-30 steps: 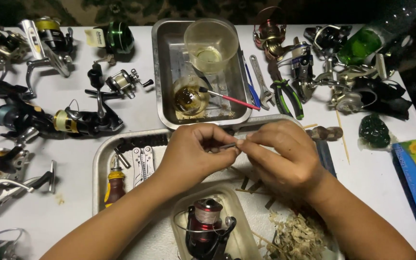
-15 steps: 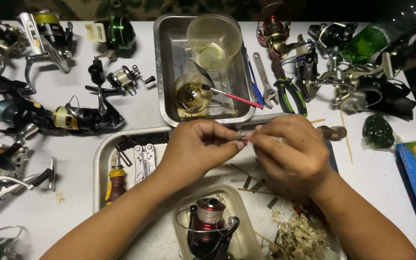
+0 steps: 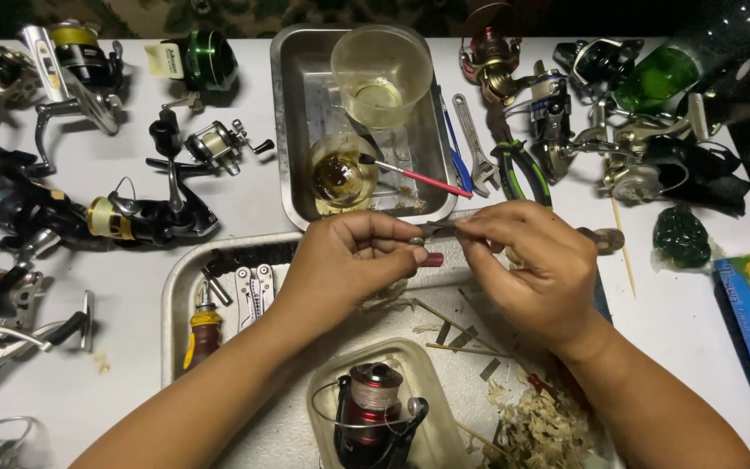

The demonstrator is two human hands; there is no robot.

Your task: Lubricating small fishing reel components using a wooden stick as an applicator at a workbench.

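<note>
Since a second ago the hands have stayed pinched together over the near tray [image 3: 175, 287], and the view has slid a little so the far tray [image 3: 292, 130] and the clear cup [image 3: 381, 74] sit higher.

The left hand [image 3: 349, 265] is curled shut, thumb and forefinger nipping a small metal part [image 3: 431, 230]; a dark red piece [image 3: 432, 259] shows at its fingertips. The right hand [image 3: 536, 265] is closed too, its fingertips meeting the same part from the other side, so both hands hold it above the near tray's far rim. What kind of part it is cannot be told.

In the near tray lie a screwdriver [image 3: 201, 330], a folding tool [image 3: 253, 291], thin sticks and a heap of shavings [image 3: 540, 430]. A red-spooled reel [image 3: 375, 417] sits in a pale dish [image 3: 418, 382] at the bottom, below the hands.

The far tray holds the cup, a small glass bowl [image 3: 340, 174] of amber liquid and a red-handled brush [image 3: 414, 176] resting on it. A wrench [image 3: 475, 143] and pliers [image 3: 518, 165] lie just right of that tray. More reels are spread over the white table [image 3: 132, 391] on both sides, and a green ornament [image 3: 680, 236] sits at the right.
</note>
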